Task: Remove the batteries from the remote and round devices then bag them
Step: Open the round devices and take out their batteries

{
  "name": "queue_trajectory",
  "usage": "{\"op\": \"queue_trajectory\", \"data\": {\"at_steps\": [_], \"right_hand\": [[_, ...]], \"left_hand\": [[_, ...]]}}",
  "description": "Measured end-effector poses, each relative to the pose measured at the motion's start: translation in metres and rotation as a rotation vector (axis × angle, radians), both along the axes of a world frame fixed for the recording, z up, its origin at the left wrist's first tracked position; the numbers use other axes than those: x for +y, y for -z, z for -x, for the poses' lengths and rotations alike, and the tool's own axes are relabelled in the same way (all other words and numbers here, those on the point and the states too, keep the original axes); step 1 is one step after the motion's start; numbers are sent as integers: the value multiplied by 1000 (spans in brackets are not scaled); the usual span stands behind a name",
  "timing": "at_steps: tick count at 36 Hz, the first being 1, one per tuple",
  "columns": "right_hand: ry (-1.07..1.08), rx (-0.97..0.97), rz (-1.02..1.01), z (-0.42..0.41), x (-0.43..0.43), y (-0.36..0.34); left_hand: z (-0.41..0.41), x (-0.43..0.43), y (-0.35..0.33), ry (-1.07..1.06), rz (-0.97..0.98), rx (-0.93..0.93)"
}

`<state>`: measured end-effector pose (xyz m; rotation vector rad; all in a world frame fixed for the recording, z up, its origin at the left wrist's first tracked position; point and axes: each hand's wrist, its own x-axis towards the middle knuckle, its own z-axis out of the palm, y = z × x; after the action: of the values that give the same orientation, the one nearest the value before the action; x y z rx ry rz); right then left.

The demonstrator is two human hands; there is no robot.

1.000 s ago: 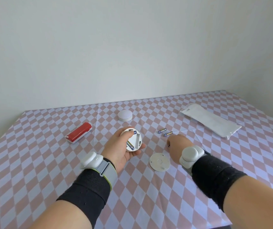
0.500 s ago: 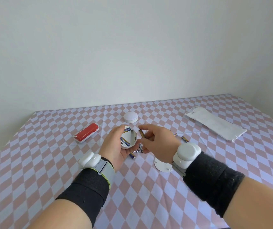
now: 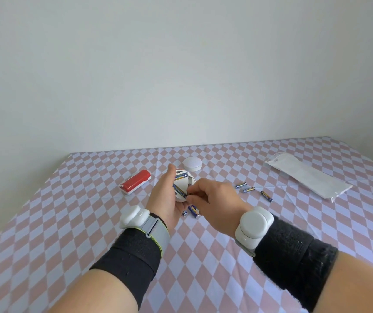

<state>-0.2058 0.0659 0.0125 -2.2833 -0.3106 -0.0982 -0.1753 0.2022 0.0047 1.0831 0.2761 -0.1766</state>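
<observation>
Batteries sit in the open round device, gripped by the left hand above the counter, right of the red remote; the right hand, down on the counter a second ago, now pinches one with curled fingers. Loose cells have grown from two to five; two are still seated, so the bag must wait.

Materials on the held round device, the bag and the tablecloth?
Round device: looks like hard white plastic, matte; rigid moulded shell with battery slots.
Bag: probably thin plastic film, whitish and translucent; creased, with sheen at its near end.
Tablecloth: checked cloth or vinyl, cannot tell which; sharp fold creases show.
</observation>
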Motion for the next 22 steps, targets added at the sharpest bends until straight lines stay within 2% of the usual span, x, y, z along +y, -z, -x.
{"op": "queue_trajectory", "data": {"at_steps": [6,13,22], "right_hand": [[-21,-83,96,0,2,-1],[21,-151,108,0,1,1],[115,76,66,-12,-4,-4]], "left_hand": [[1,0,-1,-30,-15,-1],[5,-5,-9,-21,-56,10],[7,-5,-7,-22,-73,56]]}}
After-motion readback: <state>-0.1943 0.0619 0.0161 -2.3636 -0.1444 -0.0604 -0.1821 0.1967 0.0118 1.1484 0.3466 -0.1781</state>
